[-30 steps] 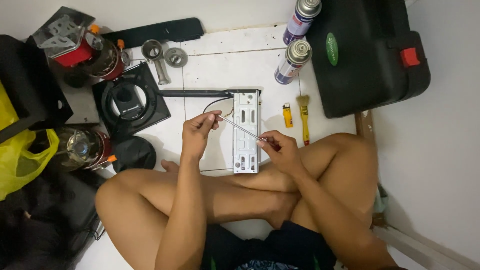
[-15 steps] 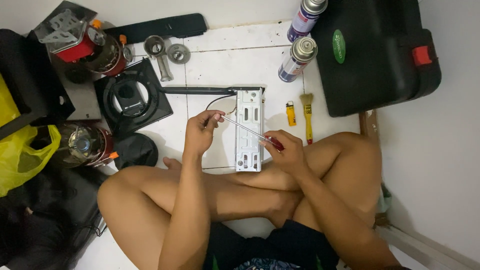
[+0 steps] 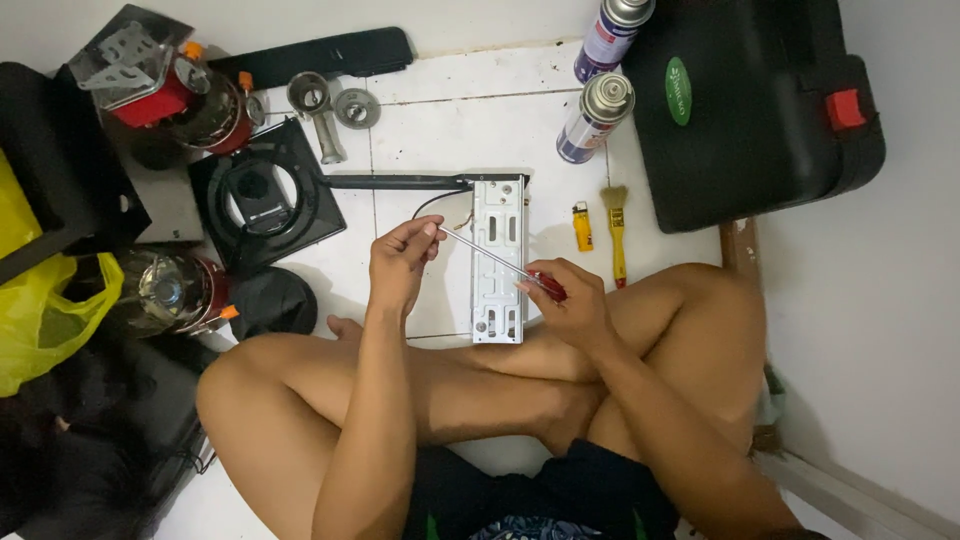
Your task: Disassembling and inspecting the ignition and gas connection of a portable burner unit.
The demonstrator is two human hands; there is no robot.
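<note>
Gripping one screwdriver [image 3: 500, 262], right hand [image 3: 562, 300] on handle, left hand [image 3: 400, 262] pinching tip, two gas cans [image 3: 594, 118].

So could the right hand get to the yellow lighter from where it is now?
Probably yes: the yellow lighter lies on bare tile just beyond the right hand, nothing between them, though that hand holds a red-handled screwdriver.

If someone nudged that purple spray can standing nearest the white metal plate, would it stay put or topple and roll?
The purple spray can stands upright, tall on a narrow base, so a nudge near its top would probably tip it. Its round body would likely roll on the smooth floor tiles, perhaps towards the black case beside it.
</note>
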